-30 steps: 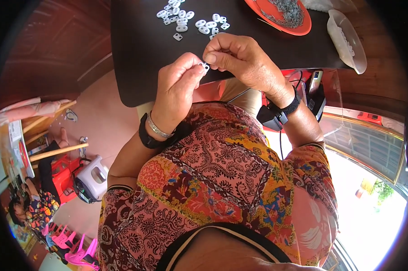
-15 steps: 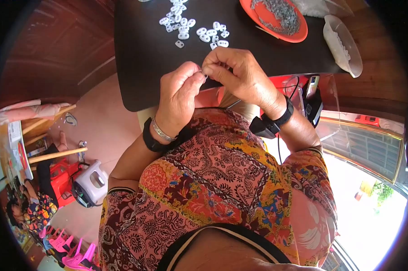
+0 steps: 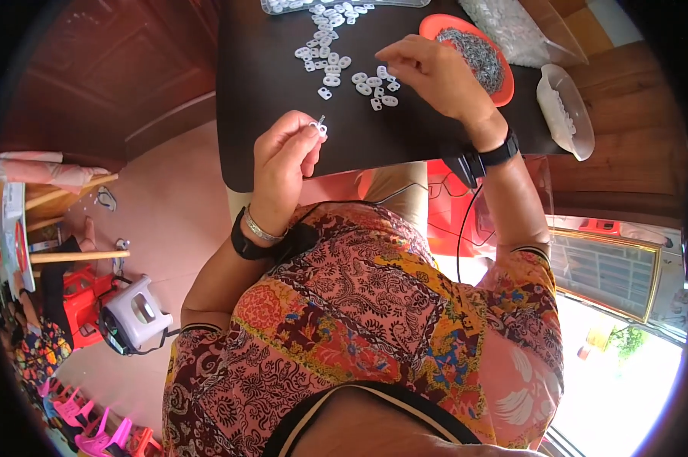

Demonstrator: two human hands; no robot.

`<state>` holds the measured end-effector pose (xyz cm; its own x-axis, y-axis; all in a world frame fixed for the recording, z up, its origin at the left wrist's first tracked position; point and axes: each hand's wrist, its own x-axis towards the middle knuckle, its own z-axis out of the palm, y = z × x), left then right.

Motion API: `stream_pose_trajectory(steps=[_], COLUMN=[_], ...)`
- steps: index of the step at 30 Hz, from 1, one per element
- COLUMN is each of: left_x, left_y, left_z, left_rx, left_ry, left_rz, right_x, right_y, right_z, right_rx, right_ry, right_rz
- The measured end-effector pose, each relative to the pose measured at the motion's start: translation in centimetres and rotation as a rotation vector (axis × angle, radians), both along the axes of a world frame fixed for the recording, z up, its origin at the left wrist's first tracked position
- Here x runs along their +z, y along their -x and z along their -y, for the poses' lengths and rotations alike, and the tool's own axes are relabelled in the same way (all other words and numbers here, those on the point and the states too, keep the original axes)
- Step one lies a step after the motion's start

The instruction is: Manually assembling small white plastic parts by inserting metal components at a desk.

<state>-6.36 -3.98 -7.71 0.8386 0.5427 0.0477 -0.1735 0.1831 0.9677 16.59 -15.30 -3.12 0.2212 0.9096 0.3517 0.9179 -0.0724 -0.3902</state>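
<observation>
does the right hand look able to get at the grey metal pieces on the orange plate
Probably yes: the right hand looks empty and close to the orange plate, and nothing visible blocks the small grey metal pieces.

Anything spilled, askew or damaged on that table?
Nothing clearly stands out. White plastic pieces lie in loose clusters on the dark table, untidy perhaps; the grey metal bits appear contained in the red plate.

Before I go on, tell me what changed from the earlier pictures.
The right hand has left the small white piece, moving forward and right, toward the orange plate, its grip open. The left hand still pinches that piece, a thin metal bit jutting from it. The loose white pieces and plate look unmoved on the dark table.
</observation>
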Motion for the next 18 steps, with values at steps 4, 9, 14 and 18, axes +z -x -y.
stream_pose_trajectory(steps=[4, 9, 14, 18], left_x=[0.0, 0.0, 0.1, 0.2], left_y=[0.0, 0.2, 0.1, -0.1], left_z=[0.0, 0.0, 0.1, 0.3], left_rx=[0.009, -0.009, -0.011, -0.007], left_ry=[0.000, -0.006, -0.024, -0.057], left_rz=[-0.001, -0.014, -0.020, -0.005], right_x=[-0.5, -0.5, -1.1, -1.3], right_y=[-0.4, -0.9, -1.1, -1.6], right_z=[-1.3, -1.8, -2.2, -2.1], right_rx=[0.072, 0.014, 0.014, -0.033], right_ry=[0.099, 0.209, 0.254, 0.252], right_rz=[0.125, 0.330, 0.274, 0.097])
